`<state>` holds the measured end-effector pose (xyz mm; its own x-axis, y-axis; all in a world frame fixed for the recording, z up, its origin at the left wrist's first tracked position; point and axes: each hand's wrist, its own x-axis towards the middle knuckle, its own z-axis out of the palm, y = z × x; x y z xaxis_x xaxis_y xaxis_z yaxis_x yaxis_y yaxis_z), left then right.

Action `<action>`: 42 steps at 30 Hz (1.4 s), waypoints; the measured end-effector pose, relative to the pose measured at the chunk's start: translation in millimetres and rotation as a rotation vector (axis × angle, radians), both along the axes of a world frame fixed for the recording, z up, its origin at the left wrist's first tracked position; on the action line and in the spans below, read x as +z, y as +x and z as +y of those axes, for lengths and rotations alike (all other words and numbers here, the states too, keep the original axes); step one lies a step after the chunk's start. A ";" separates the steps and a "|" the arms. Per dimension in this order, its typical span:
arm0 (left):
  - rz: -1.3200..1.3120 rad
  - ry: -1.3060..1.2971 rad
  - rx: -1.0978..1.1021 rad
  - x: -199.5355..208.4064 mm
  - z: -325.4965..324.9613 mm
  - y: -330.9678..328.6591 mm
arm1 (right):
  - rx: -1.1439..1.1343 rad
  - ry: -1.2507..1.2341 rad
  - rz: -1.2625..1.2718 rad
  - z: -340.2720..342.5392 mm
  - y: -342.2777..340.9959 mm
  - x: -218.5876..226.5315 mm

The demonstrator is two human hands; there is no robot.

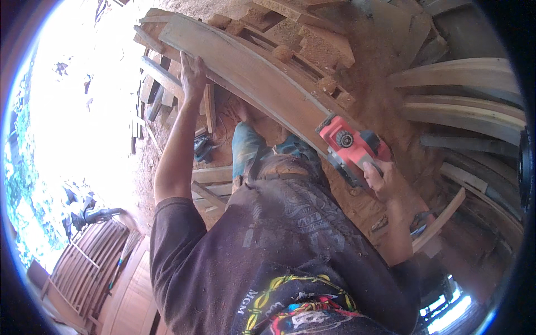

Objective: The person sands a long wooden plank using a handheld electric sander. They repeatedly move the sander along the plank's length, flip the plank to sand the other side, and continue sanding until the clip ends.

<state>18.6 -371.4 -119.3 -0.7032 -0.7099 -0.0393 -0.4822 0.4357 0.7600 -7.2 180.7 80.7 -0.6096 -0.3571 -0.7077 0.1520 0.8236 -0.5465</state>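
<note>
A long, wide wooden board lies aslant in front of me, running from the far left toward the right. With my left hand I grip its near edge close to the far left end. My right hand is wrapped round the rear handle of a red electric hand planer with a dark round knob on top. The planer's front sits at the board's right end, and its body partly hides that end. The underside of the planer is out of sight.
Sawdust-covered wood blocks lie beyond the board. Curved planks are stacked at the right. A dark power tool rests on the ground left of my legs. Slatted wooden pieces stand at the lower left.
</note>
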 end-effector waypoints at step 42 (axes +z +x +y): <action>-0.084 0.332 0.225 -48.4 -56.4 40.1 | 0.061 -0.328 -0.036 -370.2 -88.9 -44.3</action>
